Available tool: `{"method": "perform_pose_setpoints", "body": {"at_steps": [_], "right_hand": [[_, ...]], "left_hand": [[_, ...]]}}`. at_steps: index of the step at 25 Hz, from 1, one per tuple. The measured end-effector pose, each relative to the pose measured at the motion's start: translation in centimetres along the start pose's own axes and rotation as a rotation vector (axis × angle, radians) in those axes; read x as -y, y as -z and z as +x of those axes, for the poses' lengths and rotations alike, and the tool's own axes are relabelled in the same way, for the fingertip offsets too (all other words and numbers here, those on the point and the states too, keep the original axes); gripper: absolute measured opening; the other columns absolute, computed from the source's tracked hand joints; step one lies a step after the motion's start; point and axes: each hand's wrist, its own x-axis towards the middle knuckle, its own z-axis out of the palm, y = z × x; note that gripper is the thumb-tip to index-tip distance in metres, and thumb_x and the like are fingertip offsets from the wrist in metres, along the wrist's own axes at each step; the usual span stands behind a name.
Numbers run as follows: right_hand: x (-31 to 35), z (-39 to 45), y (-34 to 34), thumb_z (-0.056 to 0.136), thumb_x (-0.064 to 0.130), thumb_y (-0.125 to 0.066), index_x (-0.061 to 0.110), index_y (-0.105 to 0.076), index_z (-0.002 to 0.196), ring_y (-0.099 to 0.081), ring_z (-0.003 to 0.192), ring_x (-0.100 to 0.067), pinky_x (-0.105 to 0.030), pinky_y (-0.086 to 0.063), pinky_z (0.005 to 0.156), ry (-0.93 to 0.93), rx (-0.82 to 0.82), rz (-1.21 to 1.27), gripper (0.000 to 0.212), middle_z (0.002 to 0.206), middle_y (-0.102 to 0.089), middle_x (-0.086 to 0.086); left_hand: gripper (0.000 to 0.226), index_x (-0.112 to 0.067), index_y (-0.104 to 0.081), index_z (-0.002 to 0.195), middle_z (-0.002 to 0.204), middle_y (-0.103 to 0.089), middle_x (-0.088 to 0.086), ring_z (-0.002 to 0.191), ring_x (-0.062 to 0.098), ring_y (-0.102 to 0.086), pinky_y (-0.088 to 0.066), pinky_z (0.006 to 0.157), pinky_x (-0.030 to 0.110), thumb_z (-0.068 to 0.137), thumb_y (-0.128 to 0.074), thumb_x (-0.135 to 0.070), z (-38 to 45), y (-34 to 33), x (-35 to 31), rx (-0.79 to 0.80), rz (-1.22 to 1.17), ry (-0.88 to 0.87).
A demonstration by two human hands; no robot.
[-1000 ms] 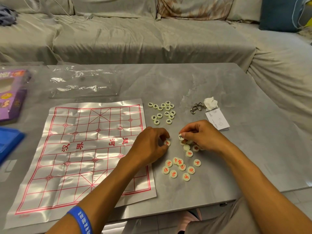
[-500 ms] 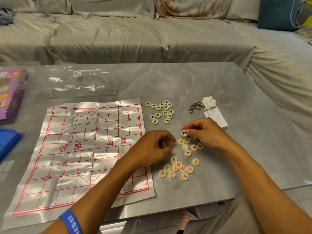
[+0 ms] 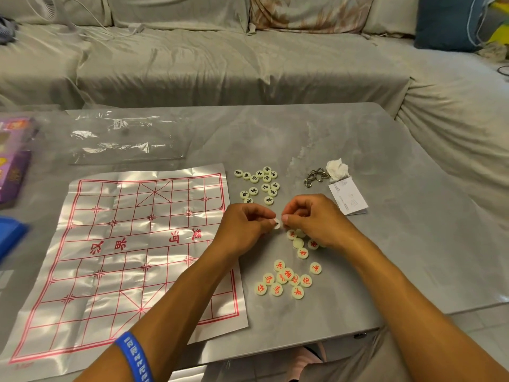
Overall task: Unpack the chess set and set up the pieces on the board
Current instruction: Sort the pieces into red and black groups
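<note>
Cream disc piece (image 3: 277,224), blk char.

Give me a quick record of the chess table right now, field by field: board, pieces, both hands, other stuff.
board: foil sheet, flat, no pieces on it
black pieces: cluster beyond the hands
red pieces: cluster near table edge
left hand: pinches a piece
right hand: fingers curled at same piece
other: plastic bag, metal rings, leaflet
</note>
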Motion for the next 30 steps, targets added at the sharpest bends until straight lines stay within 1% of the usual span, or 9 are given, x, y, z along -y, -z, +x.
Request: {"method": "perform_pose_setpoints", "body": {"at_steps": [3,6,8,11,18,21,25,27,30], "right_hand": [[-0.6,-0.3,1.4,0.084,0.031,-0.070,0.026,-0.064,0.083,-0.061,0.074,-0.010,-0.026,-0.051,0.066,-0.029,-0.029,-0.274,0.008,0.078,-0.063,0.008],[-1.0,-0.8,2.0,0.080,0.040,-0.074,0.025,-0.064,0.082,-0.061,0.076,-0.011,-0.028,-0.054,0.068,-0.114,0.110,-0.352,0.018,0.082,-0.064,0.007],[-0.9,-1.0,1.7,0.076,0.047,-0.075,0.025,-0.064,0.082,-0.060,0.077,-0.011,-0.026,-0.051,0.066,-0.132,0.159,-0.402,0.025,0.082,-0.064,0.008],[-0.6,-0.9,1.2,0.071,0.054,-0.076,0.025,-0.062,0.081,-0.059,0.076,-0.011,-0.028,-0.049,0.066,-0.145,0.140,-0.491,0.034,0.081,-0.065,0.007],[-0.2,-1.0,0.5,0.072,0.053,-0.074,0.025,-0.060,0.076,-0.059,0.072,-0.012,-0.030,-0.052,0.068,-0.088,0.120,-0.637,0.032,0.075,-0.064,0.006],[-0.4,-0.9,0.5,0.075,0.041,-0.074,0.025,-0.067,0.082,-0.061,0.073,-0.011,-0.028,-0.055,0.070,-0.065,0.118,-0.470,0.019,0.081,-0.066,0.007],[0.0,-0.8,1.6,0.087,0.027,-0.067,0.021,-0.074,0.086,-0.057,0.062,-0.010,-0.025,-0.047,0.057,-0.165,0.097,0.139,0.009,0.071,-0.069,0.002],[0.1,-0.9,1.8,0.090,0.026,-0.065,0.021,-0.074,0.089,-0.047,0.055,-0.009,-0.022,-0.038,0.049,-0.208,0.151,0.209,0.010,0.066,-0.068,0.002],[0.1,-1.0,1.6,0.092,0.025,-0.062,0.021,-0.073,0.092,-0.044,0.052,-0.007,-0.018,-0.035,0.044,-0.208,0.196,0.254,0.012,0.072,-0.071,0.000]], "left_hand": [[0.015,-0.016,-0.073,0.099,0.094,-0.069,-0.005,0.080,0.008,-0.063,-0.051,0.074,0.018,0.084,-0.070,-0.020,0.3,-0.1,0.6,-0.103,0.272,-0.083],[0.016,-0.015,-0.073,0.101,0.097,-0.069,-0.001,0.078,0.006,-0.057,-0.044,0.074,0.015,0.088,-0.066,-0.021,0.3,-0.6,0.9,-0.141,0.453,-0.200],[0.015,-0.015,-0.073,0.099,0.096,-0.069,0.001,0.076,0.006,-0.055,-0.042,0.070,0.012,0.089,-0.064,-0.022,0.4,-0.7,0.9,-0.186,0.474,-0.233],[0.015,-0.015,-0.072,0.098,0.093,-0.066,-0.003,0.074,0.004,-0.053,-0.039,0.066,0.008,0.090,-0.062,-0.023,0.2,-0.7,0.9,-0.207,0.461,-0.265],[0.011,-0.021,-0.071,0.097,0.089,-0.060,-0.013,0.077,0.002,-0.056,-0.043,0.069,0.008,0.089,-0.064,-0.023,-0.5,-0.1,1.4,-0.131,0.414,-0.304],[0.010,-0.024,-0.070,0.097,0.089,-0.062,-0.014,0.078,0.002,-0.058,-0.042,0.067,0.006,0.089,-0.064,-0.026,-0.7,-0.2,1.3,-0.102,0.383,-0.294],[0.011,-0.024,-0.070,0.098,0.091,-0.064,-0.013,0.080,0.003,-0.059,-0.045,0.066,0.007,0.089,-0.064,-0.025,-0.9,-0.1,1.3,-0.094,0.324,-0.272],[0.013,-0.026,-0.070,0.100,0.091,-0.064,-0.015,0.082,0.002,-0.060,-0.045,0.066,0.007,0.089,-0.064,-0.024,-1.1,-0.1,1.3,-0.076,0.307,-0.278],[0.019,-0.027,-0.068,0.105,0.091,-0.065,-0.014,0.083,0.002,-0.061,-0.047,0.068,0.009,0.087,-0.066,-0.023,-1.3,-0.4,0.8,-0.016,0.229,-0.301]]}}
